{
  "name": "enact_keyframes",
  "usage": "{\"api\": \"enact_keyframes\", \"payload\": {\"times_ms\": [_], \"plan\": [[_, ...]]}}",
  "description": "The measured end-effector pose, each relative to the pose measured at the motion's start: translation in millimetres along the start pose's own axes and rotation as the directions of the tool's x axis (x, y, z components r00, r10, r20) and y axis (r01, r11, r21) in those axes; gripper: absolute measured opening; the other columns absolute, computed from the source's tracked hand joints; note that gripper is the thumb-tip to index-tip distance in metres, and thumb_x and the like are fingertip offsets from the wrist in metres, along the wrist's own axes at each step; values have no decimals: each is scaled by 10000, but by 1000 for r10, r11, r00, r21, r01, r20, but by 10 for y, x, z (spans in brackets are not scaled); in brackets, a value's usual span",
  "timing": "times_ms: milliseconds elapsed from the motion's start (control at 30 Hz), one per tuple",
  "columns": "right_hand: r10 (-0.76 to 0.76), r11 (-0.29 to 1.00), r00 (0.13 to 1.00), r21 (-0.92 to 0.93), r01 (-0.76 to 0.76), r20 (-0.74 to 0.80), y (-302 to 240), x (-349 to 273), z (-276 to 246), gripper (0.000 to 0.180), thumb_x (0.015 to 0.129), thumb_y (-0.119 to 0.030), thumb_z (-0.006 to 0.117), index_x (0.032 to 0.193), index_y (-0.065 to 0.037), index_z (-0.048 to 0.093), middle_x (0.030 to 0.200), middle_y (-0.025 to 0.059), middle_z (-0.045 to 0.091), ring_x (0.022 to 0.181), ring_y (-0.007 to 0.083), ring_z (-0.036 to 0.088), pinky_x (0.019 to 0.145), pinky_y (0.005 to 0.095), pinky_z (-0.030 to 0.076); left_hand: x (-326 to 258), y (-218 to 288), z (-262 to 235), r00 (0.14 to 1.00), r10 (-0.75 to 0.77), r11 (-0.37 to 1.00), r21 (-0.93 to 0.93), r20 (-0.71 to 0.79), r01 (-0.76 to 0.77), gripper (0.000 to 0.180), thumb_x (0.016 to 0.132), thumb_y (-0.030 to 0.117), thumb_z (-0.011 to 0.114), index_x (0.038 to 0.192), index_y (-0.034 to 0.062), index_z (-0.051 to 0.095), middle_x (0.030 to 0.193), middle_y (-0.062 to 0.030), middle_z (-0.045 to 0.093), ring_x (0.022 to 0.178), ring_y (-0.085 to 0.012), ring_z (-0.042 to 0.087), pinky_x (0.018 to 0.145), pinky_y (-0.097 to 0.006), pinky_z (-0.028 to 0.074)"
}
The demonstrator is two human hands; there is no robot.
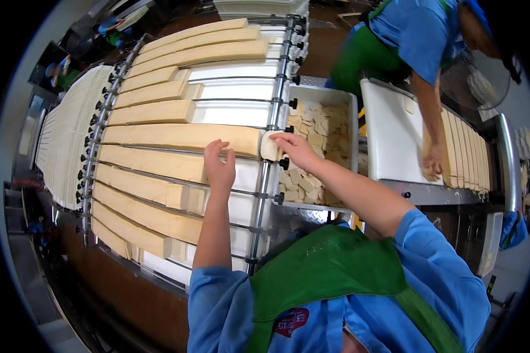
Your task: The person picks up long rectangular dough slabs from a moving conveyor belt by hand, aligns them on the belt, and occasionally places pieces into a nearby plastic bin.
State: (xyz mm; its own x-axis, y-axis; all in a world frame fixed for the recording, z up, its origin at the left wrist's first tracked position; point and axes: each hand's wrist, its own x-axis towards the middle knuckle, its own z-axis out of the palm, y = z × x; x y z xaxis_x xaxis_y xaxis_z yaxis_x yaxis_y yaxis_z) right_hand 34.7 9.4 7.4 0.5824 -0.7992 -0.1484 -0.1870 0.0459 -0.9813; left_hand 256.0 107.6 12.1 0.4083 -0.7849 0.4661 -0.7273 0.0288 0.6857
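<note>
Long, pale tan loaf-like rows (176, 136) lie side by side in the lanes of a white rack, split by thin metal rods. At the right end of the middle row, my right hand (298, 152) pinches a pale, flat slice (271, 146) over the metal crossbar (268, 167). Just left of it, my left hand (220, 172) is raised at the front side of that same row, thumb and fingers apart and nothing in them. Whether its fingertips touch the row, I cannot tell.
Beyond the crossbar sits a bin (353, 117) of loose pale slices (321, 132). At the far right a co-worker's hand (433, 163) is at a white table (388, 129) with more tan rows (462, 150). Black knobs (290, 129) stick out along the crossbar. A ribbed pale belt (76, 129) lies left.
</note>
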Motion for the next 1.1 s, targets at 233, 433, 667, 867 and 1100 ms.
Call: {"api": "enact_keyframes", "payload": {"times_ms": [233,433,667,867,1100], "plan": [[257,952,955,207,-224,-150,859,-988,-866,353,991,-212,517,1316,-79,550,1060,26,621,884,104,560,785,264,467,-627,732,251,985,66,955,-296,162,-16,88,833,19,636,921,12,641,990,-132,642,970,-265,605,888,-354,462],[341,917,937,243,-315,-71,1258,-2261,-1086,268,993,-181,514,1215,-40,566,1009,42,655,868,113,641,734,247,501,-855,967,439,907,68,897,-423,416,127,87,851,27,627,931,4,649,951,-102,648,924,-199,607,857,-302,465],[222,929,788,370,9,-575,1318,-2944,-1594,180,973,-111,526,1042,8,643,868,63,668,732,104,611,674,229,489,-817,1514,1045,796,154,874,-456,585,165,96,845,51,632,926,8,658,915,-88,656,886,-199,616,845,-299,464],[361,875,359,446,188,-861,1765,-3390,-2692,218,951,-114,533,1133,-16,603,869,67,660,709,107,596,630,227,472,-816,2187,1833,676,218,915,-389,704,110,105,898,67,621,972,-2,653,944,-61,669,902,-137,620,863,-271,470],[434,866,-62,398,304,-899,2096,-3545,-4037,396,903,-127,570,1277,-57,460,834,27,573,632,97,534,574,237,447,-891,2994,2708,597,227,924,-364,770,117,92,881,71,628,920,-4,663,906,-96,668,868,-186,626,818,-296,478]]}}
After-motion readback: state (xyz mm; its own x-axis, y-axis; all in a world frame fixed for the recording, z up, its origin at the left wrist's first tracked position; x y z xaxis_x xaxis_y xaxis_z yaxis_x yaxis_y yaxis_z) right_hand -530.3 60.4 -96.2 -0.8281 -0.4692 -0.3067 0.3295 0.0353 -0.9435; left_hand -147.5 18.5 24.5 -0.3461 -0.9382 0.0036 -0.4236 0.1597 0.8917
